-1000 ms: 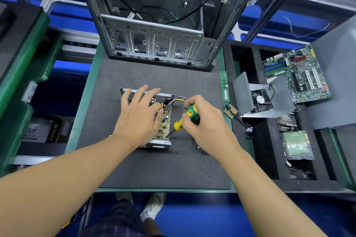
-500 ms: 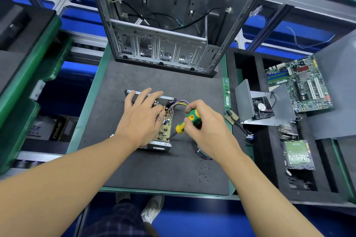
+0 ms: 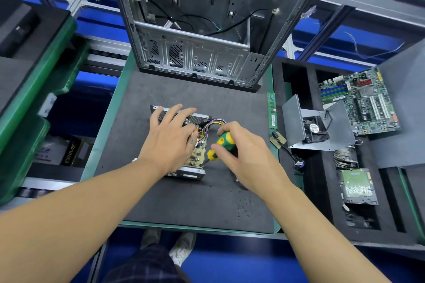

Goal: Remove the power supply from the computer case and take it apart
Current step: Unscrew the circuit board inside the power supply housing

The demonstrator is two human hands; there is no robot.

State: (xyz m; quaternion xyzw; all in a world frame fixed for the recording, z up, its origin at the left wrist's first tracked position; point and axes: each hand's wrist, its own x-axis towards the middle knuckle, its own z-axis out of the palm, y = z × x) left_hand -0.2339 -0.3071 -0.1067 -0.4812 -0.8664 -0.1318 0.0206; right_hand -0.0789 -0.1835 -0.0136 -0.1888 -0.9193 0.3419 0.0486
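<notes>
The power supply [image 3: 192,170] lies open on the dark mat [image 3: 184,202], its yellow circuit board [image 3: 198,154] and coloured wires [image 3: 213,123] exposed. My left hand [image 3: 170,138] rests flat on top of it with straight fingers. My right hand [image 3: 243,156] grips a green and yellow screwdriver [image 3: 222,145]; its dark shaft slants down-left and its tip meets the board's near right corner. The empty computer case [image 3: 197,57] stands at the mat's far edge.
To the right, a foam tray holds the grey cover with its fan [image 3: 315,126], a motherboard [image 3: 358,101], a memory stick [image 3: 272,110] and a drive [image 3: 357,186]. Green bins [image 3: 34,89] stand on the left. My feet show below the table's near edge.
The view has shifted slightly. My right hand has turned a little on the screwdriver handle; my left hand stays on the power supply.
</notes>
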